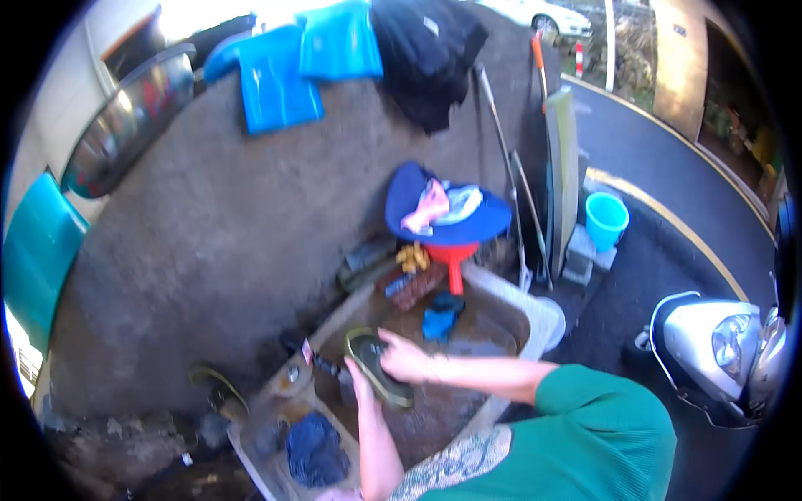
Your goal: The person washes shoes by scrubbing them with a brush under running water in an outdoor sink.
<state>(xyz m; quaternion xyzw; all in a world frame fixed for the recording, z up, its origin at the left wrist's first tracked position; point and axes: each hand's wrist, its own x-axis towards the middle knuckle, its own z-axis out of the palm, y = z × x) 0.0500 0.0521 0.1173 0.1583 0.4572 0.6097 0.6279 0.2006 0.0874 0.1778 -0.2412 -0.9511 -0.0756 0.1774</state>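
Note:
Over the basin, my left hand point(359, 382) is closed on the lower left edge of a dark slipper point(390, 386) with an olive-yellow rim. My right hand point(406, 359) lies on the slipper's upper right side with its fingers bent against it. Whether anything small is under those fingers is hidden. A stone wash basin point(499, 407) with some water in it is below both hands. A similar slipper point(219, 391) leans beyond the basin's left edge. Dark blue cloth point(317, 449) is bunched in the basin's left compartment, and a bright blue item point(439, 324) lies toward the far side.
At the basin's back, a blue hat point(409, 213) with cloths sits on a red scoop point(455, 267). Long poles point(504, 150) lean on the wall point(217, 242). Blue rubber boots point(280, 83) hang above. A turquoise bucket point(606, 219) and a scooter point(714, 351) stand right.

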